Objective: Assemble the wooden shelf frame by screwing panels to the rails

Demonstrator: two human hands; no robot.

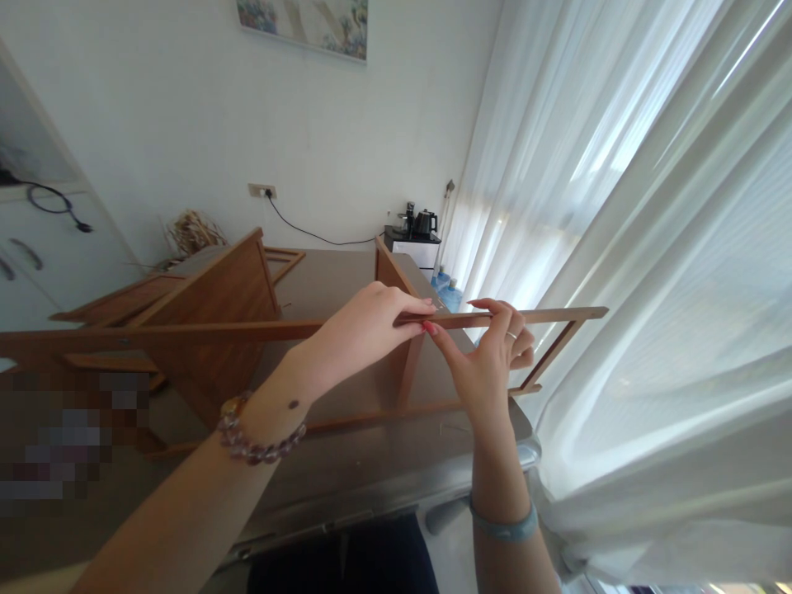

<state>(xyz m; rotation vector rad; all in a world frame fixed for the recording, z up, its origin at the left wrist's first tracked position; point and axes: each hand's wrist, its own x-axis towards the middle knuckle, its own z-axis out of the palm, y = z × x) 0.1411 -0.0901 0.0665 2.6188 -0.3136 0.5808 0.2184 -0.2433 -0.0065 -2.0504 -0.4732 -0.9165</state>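
Wooden frame (260, 332) held up over brown table (346, 289), top rail running level across view from far left to right end near curtain (649, 247). Thin slats, open rectangle; lower rail (384, 419) and slanted end strut (548, 355) visible beneath. Probably light, stiff along grain, but long and slender, so likely to flex or twist if gripped at one end only. Joints look like weak spots; best held on top rail near middle, close to an upright, as now. Finished surface, likely smooth, some slip possible under a fingertip pinch.

Left hand (365, 326) reaching in from lower left, wrist raised, fingers curled over top rail, thumb beneath, closed on rail. Beaded bracelet (260, 433) on that wrist. Right hand (495, 351) coming up from below, forearm near vertical, palm turned toward camera, thumb and forefinger pinched narrow on same rail just beside left fingertips; remaining fingers folded loosely, ring on one. Whether something small sits between the pinching fingertips, cannot tell. Blue band (502, 528) on right wrist.

More wooden panels (216, 297) standing tilted on table behind frame. Kettle (426, 223) on small stand by far wall.
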